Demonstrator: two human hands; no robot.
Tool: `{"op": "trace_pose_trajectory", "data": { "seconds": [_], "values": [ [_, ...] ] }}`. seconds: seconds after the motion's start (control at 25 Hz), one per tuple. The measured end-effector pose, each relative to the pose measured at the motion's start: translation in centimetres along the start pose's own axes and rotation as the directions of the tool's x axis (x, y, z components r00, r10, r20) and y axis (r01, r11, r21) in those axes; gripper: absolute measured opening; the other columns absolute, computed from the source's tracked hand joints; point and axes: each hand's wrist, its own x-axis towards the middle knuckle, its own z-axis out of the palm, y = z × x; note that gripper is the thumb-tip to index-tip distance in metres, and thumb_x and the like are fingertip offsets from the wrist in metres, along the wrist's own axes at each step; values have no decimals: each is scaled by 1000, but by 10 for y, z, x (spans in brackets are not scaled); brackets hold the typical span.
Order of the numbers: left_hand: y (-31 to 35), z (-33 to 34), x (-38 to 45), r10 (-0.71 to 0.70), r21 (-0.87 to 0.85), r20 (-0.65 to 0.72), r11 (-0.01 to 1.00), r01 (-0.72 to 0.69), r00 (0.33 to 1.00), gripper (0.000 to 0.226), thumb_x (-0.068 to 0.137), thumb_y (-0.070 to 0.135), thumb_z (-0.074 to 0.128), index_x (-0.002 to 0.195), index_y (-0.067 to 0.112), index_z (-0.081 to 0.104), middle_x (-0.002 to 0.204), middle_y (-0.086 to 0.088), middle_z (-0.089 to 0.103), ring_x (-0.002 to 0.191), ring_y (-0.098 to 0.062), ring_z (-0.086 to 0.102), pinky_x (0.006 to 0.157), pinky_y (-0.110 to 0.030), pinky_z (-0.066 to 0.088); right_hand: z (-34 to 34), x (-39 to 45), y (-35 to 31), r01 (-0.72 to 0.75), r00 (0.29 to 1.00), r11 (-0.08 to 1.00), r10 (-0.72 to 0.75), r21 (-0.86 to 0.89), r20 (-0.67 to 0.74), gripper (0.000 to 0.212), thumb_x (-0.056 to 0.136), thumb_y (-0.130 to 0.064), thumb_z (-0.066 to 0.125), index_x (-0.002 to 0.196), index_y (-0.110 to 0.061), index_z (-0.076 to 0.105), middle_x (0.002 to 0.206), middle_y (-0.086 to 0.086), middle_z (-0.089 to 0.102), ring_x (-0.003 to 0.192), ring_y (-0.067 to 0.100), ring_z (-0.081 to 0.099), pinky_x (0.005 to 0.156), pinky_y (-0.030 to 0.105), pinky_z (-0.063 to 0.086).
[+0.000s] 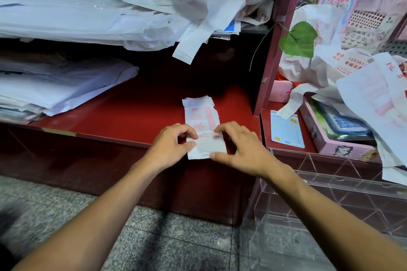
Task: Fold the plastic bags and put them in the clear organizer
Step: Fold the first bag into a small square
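Note:
A white plastic bag with pink print [201,114], folded into a narrow strip, lies on the red shelf [132,116]. My left hand [171,145] pinches the strip's near left edge between thumb and fingers. My right hand [240,147] pinches its near right edge, thumb at the bottom corner. The clear organizer [330,196], with diamond-shaped compartments, stands at the lower right, just right of my right forearm. More loose white bags [198,6] are heaped on the upper shelf, and others [374,99] spill over the right side.
Stacks of flat white bags [55,86] fill the shelves on the left. A pink box [343,138], a blue card [286,132] and a green leaf [299,39] sit on the right. A red upright post [275,50] divides the shelves. Grey stone floor lies below.

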Motion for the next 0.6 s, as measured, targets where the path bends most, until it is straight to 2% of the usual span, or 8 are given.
{"op": "trace_pose_trajectory", "data": {
  "seconds": [0.08,0.16,0.24,0.32,0.4,0.48,0.56,0.6],
  "values": [
    [-2,0,0,25,-8,7,1000,-25,1000,16,84,11,72,83,28,73,92,13,64,96,-3,59,88,-25,40,4,-3,2,130,990,955,-113,-266,79,54,86,-49,64,134,-32,45,138,-14,43,113,15,41,88,34,31],
    [-7,-5,1,25,-10,43,1000,-24,999,28,85,2,64,87,27,76,102,16,66,104,-1,59,97,-25,41,11,-3,3,159,987,923,-145,-350,64,50,90,-44,63,136,-29,49,139,-13,47,115,17,41,87,32,28],
    [-14,-13,-1,28,6,127,1000,-29,992,46,74,-7,57,99,27,75,113,20,64,116,-2,55,106,-25,36,11,-3,3,119,992,965,-125,-233,-11,43,91,-45,63,130,-28,58,132,-15,57,110,16,44,87,33,31],
    [-14,-16,-6,45,43,199,998,-55,979,52,65,0,62,107,30,73,119,25,60,120,1,50,108,-20,31,8,-4,4,76,994,994,-82,-84,-67,33,91,-42,65,122,-30,64,122,-17,63,104,15,47,88,34,35],
    [-12,-13,-10,77,64,165,994,-89,983,45,69,8,79,105,34,71,115,28,60,114,4,49,105,-18,31,6,-4,5,21,993,997,-12,78,-116,19,93,-35,64,109,-29,71,107,-17,70,94,14,53,87,34,40],
    [-8,-8,-12,93,29,73,995,-95,993,34,74,17,84,96,39,71,103,27,66,105,1,55,100,-23,39,3,-2,1,-64,984,939,115,338,-133,12,93,-31,64,91,-25,74,85,-13,72,80,9,58,79,31,45],
    [-6,-5,-10,57,-63,19,996,-56,998,10,81,22,79,83,31,73,87,14,73,90,-3,62,87,-32,45,0,2,-3,-151,964,846,240,512,-111,20,93,-26,64,75,-18,69,68,-7,63,62,4,51,66,26,42],
    [-4,-4,-9,20,-113,-5,993,-21,1000,6,85,24,75,79,24,73,82,6,73,81,-5,62,81,-33,47,-1,4,-4,-194,952,821,291,538,-100,25,93,-25,63,70,-14,65,62,-5,56,56,3,44,61,23,39]
  ]
}}
